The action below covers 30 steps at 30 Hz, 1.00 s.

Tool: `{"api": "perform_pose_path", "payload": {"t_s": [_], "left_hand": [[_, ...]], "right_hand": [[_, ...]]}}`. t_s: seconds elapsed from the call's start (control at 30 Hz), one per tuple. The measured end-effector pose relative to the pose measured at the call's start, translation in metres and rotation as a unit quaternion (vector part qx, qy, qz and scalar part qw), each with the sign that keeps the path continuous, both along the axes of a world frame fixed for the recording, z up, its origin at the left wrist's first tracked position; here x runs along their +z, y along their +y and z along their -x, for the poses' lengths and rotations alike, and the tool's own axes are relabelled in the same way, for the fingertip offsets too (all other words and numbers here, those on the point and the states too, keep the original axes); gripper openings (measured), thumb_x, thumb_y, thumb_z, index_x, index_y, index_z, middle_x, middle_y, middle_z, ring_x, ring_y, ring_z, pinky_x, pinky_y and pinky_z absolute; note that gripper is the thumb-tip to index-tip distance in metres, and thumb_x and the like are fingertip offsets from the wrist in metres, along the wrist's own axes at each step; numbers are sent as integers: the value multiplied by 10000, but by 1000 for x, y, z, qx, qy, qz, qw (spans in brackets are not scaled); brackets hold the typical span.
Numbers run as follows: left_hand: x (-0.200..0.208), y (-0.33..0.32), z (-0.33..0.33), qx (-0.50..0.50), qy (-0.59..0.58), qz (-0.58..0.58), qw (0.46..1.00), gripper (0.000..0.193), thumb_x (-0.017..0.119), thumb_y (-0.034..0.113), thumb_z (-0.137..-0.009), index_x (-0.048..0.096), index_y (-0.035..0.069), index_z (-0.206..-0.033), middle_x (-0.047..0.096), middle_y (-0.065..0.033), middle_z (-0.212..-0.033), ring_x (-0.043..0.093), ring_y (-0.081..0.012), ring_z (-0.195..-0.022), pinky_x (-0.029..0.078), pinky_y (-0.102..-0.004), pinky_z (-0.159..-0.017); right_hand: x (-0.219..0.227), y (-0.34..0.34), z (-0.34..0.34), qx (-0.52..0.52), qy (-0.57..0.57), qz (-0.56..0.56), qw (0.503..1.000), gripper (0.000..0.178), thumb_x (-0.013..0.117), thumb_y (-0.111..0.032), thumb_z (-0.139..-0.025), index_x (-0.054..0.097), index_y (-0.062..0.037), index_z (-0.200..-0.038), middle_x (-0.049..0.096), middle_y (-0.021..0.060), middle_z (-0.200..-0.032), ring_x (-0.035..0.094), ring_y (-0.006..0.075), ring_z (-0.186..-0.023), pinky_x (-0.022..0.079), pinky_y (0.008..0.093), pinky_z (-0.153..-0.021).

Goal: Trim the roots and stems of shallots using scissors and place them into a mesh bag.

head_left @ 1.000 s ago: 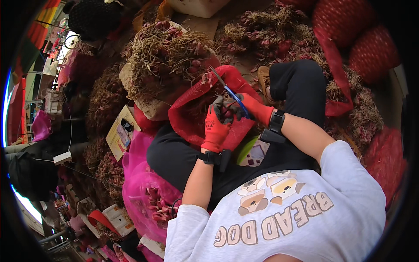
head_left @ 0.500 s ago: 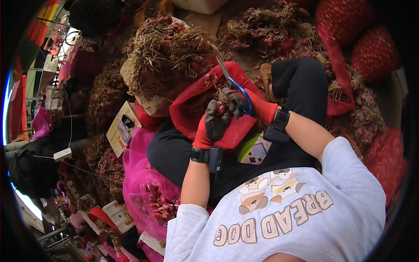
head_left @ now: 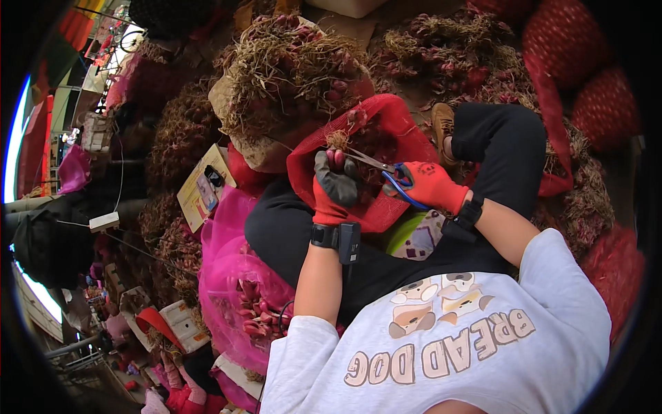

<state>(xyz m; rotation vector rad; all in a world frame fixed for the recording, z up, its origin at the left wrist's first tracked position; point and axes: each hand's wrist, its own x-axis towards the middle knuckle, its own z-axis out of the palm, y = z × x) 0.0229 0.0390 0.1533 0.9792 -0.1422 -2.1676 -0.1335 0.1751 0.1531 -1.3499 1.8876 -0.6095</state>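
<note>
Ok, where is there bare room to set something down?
A small bare brown patch lies between the white box and bulb heaps. Crowded: over the red mesh bag, where the left hand holds bulbs and the right hand scissors.

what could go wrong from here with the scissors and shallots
The scissors point toward the left grip, so a slip might nick it. The small shallots it pinches could pop loose. The tangled heap beside the red mesh bag might slide.
</note>
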Motion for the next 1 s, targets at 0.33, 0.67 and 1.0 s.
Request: {"api": "perform_pose_path", "payload": {"t_s": [0.33, 0.67, 1.0], "left_hand": [[-28, 6, -7, -185, 86, 230, 952, 198, 430, 305, -969, 433, 190, -807, 396, 79, -777, 422, -51, -742, 409, -236, -705], [-29, 10, -8, -192, 46, 192, 961, 111, 493, 277, -940, 518, 169, -942, 511, 46, -914, 501, -78, -895, 449, -280, -771], [-23, 5, -9, -99, 31, 187, 977, 170, 554, 153, -891, 512, 129, -1055, 569, 1, -926, 563, -129, -889, 475, -323, -802]], "right_hand": [[7, -5, -5, 3, 53, 37, 998, 522, 635, -560, -757, 585, -62, -904, 622, 145, -803, 617, 325, -787, 471, 402, -682], [-15, -5, -2, 13, 135, 61, 989, 614, 568, -609, -762, 569, -8, -882, 633, 183, -773, 634, 320, -760, 499, 391, -690], [6, -10, 9, 35, -80, -76, 993, 459, 565, -518, -802, 639, -91, -954, 629, 182, -810, 619, 337, -761, 458, 403, -647]]}}
